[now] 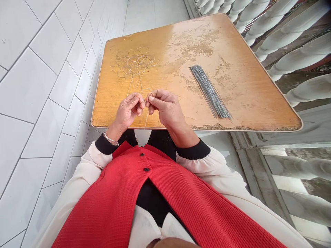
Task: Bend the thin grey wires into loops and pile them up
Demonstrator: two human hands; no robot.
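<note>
Narrow pinch: left hand (128, 110) and right hand (165, 106) hold one thin pale wire (147, 119) at the fingertips; a tangled wire coil (134, 62) and a bundle of dark rods (209, 91) lie near.

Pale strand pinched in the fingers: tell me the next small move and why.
Probably draw the pale strand out slowly, keeping the pinch between the left hand and right hand. Strands seem to run from the fingertips up to the looped tangle on the wooden board, so a quick tug could snag the loops.
</note>
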